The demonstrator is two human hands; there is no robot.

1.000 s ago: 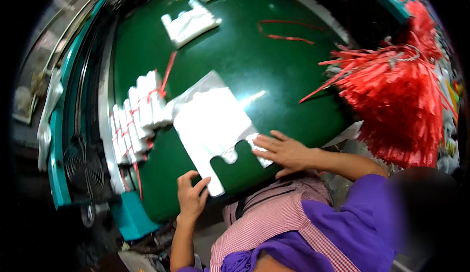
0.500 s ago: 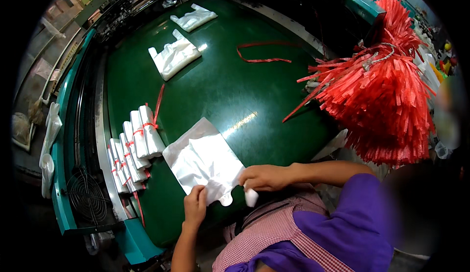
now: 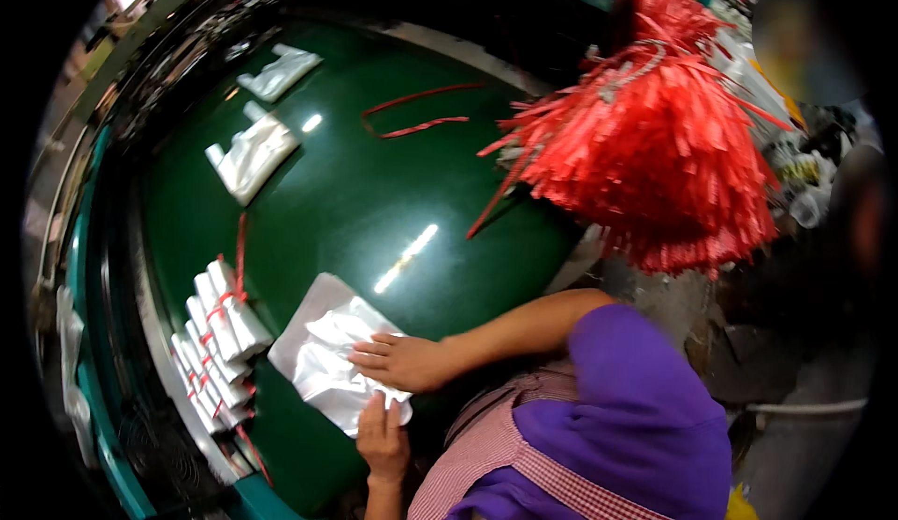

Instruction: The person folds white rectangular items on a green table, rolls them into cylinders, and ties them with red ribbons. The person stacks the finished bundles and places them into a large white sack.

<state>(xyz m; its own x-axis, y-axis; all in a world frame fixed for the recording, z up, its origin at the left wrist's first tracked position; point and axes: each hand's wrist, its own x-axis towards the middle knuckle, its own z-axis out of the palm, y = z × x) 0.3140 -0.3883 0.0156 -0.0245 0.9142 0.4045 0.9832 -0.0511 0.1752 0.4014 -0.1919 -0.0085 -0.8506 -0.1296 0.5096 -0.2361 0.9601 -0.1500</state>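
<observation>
A flat stack of white plastic T-shirt bags [image 3: 313, 352] lies on the green table near its front edge. My right hand [image 3: 402, 361] rests flat on top of it, fingers stretched out to the left across the shiny plastic. At the near edge of the stack is my left hand [image 3: 383, 440], its fingers extended forward and touching the bags by the handle end. Its thumb does not show clearly. Left of the stack, several rolled white bag bundles [image 3: 220, 319] tied with red strips are piled in a row.
Two white bag stacks lie farther back, a nearer one [image 3: 253, 157] and a farther one [image 3: 281, 73]. A loose red strip [image 3: 421, 129] curves across the green table [image 3: 374, 183]. At the right hangs a large bunch of red plastic strips [image 3: 645, 155].
My right hand has moved from the stack's near right corner onto its top and flattened out. My left hand stays at the near edge, its fingers straighter. The whole view has shifted.
</observation>
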